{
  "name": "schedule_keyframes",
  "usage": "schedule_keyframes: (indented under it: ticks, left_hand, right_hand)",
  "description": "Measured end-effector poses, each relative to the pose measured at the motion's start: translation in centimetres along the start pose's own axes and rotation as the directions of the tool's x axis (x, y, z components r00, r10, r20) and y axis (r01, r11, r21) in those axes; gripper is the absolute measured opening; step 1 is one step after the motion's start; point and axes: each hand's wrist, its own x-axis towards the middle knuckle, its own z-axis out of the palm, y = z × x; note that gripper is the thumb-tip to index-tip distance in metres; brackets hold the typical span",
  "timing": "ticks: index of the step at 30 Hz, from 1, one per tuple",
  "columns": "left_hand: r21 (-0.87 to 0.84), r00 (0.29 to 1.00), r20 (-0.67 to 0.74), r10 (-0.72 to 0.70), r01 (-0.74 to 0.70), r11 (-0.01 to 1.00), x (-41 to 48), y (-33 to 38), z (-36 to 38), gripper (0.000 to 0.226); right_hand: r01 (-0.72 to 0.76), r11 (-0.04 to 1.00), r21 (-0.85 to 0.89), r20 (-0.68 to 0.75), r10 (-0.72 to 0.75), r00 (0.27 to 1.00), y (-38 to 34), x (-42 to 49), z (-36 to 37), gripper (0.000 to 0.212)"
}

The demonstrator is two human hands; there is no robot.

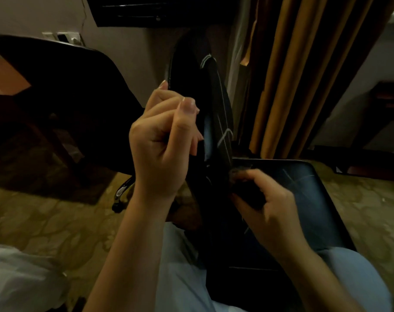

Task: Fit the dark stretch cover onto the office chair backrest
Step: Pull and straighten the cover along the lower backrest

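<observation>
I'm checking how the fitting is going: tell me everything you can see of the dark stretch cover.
The dark stretch cover is soft, black-looking fabric with thin pale lines, lying over the upright backrest, seen edge-on. Lower down it bunches loosely. The left hand pinches its edge midway up; the right hand grips a gathered fold beside the seat.

Lived-in room, hotel or home: patterned carpet (45,221), ochre curtains (304,75), wall sockets (63,37).

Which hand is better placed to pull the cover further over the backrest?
Probably the right hand: it grips the bunched cover low down. The left hand is higher beside the backrest, its grip unclear.
</observation>
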Motion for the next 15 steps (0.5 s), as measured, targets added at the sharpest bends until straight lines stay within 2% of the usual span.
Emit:
schedule_keyframes:
  ticks: [2,4,8,11,15]
  left_hand:
    - [-0.001,1.0,-0.019,0.005,-0.005,1.0,-0.1,-0.1,0.2,0.048]
    - [-0.004,1.0,-0.024,0.009,-0.009,1.0,-0.1,-0.1,0.3,0.048]
    - [0.017,1.0,0.001,0.011,-0.011,1.0,-0.1,0.3,0.1,0.048]
    - [0.03,0.999,0.034,0.015,-0.016,0.999,0.0,0.4,-0.3,0.048]
    - [0.037,0.999,0.05,0.018,-0.02,0.999,0.1,0.3,-0.5,0.048]
  right_hand:
    - [-0.045,0.998,-0.033,0.022,0.045,0.999,0.7,-0.4,-0.4,0.036]
    - [-0.032,0.999,-0.015,0.026,0.032,0.999,0.1,0.0,-0.9,0.032]
    - [0.119,0.98,0.158,-0.034,-0.115,0.993,-3.7,2.3,-1.3,0.023]
    - [0.193,0.972,0.132,-0.057,-0.187,0.981,-5.2,3.3,-0.3,0.021]
    - [0.158,0.981,0.112,-0.071,-0.151,0.986,-3.9,2.3,0.3,0.027]
